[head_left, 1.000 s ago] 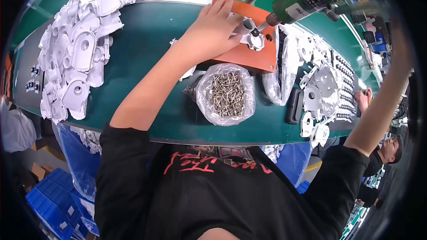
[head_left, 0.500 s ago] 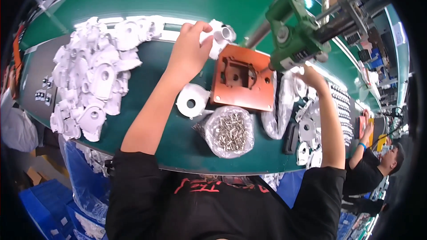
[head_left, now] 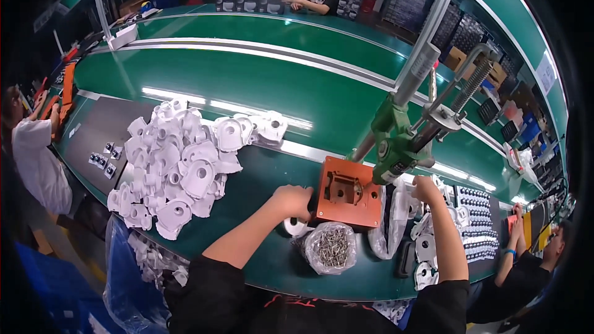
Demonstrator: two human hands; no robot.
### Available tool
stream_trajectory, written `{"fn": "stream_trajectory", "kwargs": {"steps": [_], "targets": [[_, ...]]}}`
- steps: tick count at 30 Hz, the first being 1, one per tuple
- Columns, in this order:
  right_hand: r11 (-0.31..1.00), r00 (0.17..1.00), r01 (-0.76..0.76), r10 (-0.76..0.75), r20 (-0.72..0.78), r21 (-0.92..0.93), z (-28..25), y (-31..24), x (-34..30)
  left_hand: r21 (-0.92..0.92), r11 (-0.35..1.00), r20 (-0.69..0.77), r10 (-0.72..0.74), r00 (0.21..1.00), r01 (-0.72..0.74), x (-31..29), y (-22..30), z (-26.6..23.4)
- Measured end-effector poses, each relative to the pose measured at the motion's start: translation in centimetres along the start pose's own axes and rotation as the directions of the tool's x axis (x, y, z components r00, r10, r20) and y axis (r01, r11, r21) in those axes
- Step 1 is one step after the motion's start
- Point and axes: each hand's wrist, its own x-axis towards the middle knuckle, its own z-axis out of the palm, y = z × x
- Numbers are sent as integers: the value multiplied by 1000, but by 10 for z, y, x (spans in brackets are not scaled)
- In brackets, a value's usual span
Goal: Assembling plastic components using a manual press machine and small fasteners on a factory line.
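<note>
My left hand is beside the left side of an orange metal fixture block, fingers bent down and mostly hidden from above. Under it lies a white round plastic part, partly covered by the hand; whether the fingers grip it does not show. To the right of the block, my right hand is closed beside the green press head; what it holds is hidden. The block's recess shows no white part in it. A clear bag of metal screws sits in front of the block.
White plastic parts are heaped on the left. On the right are more white parts, a dark tray-like object, a crumpled plastic bag and rows of small black-and-white pieces. Co-workers sit at both sides and across.
My left hand has left the white part behind the block and come down to the round part at the block's left. The view has tilted up; my right hand stays by the press.
</note>
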Motion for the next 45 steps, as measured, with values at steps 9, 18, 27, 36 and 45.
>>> {"fn": "stream_trajectory", "kwargs": {"steps": [9, 18, 27, 36, 45], "targets": [[994, 990, -105, 102, -94, -27, -7, 21, -13, -326, 944, -227, -26, 973, -50, 19, -36, -41], [997, 980, -68, 75, -184, 41, -91, -43, -53, -595, 796, -616, -365, 698, -109, 95, -102, 3], [401, 966, 176, -247, -79, 899, -148, -132, -110, -814, 278, -580, -343, 739, -510, 16, -38, -72], [-296, 936, 304, -85, -342, 905, -106, -248, -102, -659, 218, -752, -179, 634, -720, -35, 56, -62], [-134, 840, 541, 131, -526, 830, -79, -255, -90, -758, -144, -627, -109, 771, -636, -45, 78, -49]]}}
